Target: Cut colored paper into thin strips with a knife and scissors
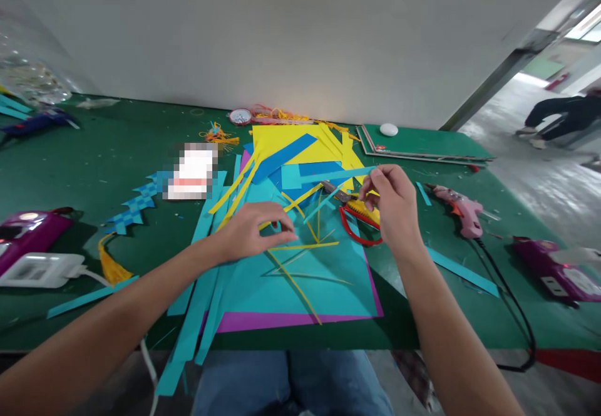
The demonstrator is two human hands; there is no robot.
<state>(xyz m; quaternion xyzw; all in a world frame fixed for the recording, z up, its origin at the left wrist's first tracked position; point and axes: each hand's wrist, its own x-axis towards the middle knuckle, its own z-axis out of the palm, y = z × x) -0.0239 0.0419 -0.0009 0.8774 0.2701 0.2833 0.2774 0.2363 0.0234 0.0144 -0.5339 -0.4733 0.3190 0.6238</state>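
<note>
My right hand (395, 206) pinches the end of a light blue paper strip (335, 175) between thumb and fingertips; the strip reaches left over the paper pile. My left hand (258, 231) hovers above the light blue sheets (300, 291), its thumb and fingers apart, with nothing visible between them. Below and between the hands lie thin yellow paper strips (293, 284) and red-handled scissors (359, 231) with a yellow inner grip, close to my right fingers. Beneath the light blue paper shows a purple sheet (300, 322). Yellow sheets (282, 143) and a dark blue strip (286, 158) lie behind.
A pink glue gun (464, 212) with a black cord lies right, near a purple power box (556, 265). Left are a woven blue paper piece (136, 206) with a yellow tassel (113, 262), a blurred-out phone-like object (192, 171) and long light blue strips (188, 322). A grey wall (282, 40) rises behind.
</note>
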